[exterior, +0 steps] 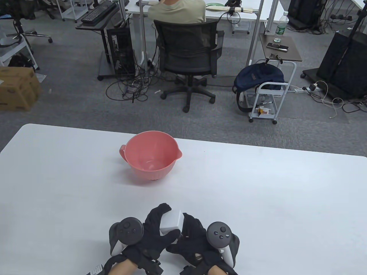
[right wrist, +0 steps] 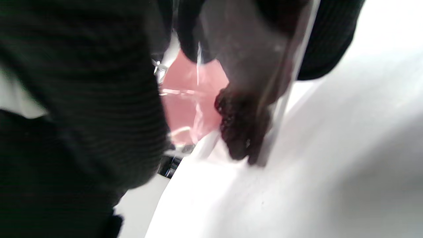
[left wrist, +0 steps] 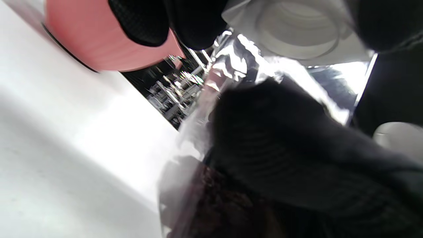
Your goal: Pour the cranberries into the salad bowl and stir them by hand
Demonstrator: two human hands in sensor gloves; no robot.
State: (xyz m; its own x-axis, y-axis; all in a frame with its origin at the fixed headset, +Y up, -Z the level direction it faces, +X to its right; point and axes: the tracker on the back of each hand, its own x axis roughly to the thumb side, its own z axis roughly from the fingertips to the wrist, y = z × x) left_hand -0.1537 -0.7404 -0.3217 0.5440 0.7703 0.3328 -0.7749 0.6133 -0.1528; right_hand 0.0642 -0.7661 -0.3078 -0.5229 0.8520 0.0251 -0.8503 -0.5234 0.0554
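A clear container of dark red cranberries with a white lid [exterior: 171, 221] sits between both hands near the table's front edge. My left hand [exterior: 161, 224] curls round the lid and the container's left side. My right hand [exterior: 189, 227] grips its right side. The left wrist view shows the white lid [left wrist: 297, 31] and the clear wall above the cranberries [left wrist: 211, 201], with gloved fingers round them. The right wrist view shows the cranberries [right wrist: 243, 130] inside the clear wall. The pink salad bowl [exterior: 151, 156] stands empty further back on the table, well apart from the hands, and appears as the bowl [left wrist: 99, 39] and the bowl [right wrist: 185, 99] in the wrist views.
The white table [exterior: 272, 194] stretches wide to both sides of the bowl. Beyond its far edge a person sits in an office chair [exterior: 187, 54] with their back to me, among desks, cables and a cart [exterior: 268, 94].
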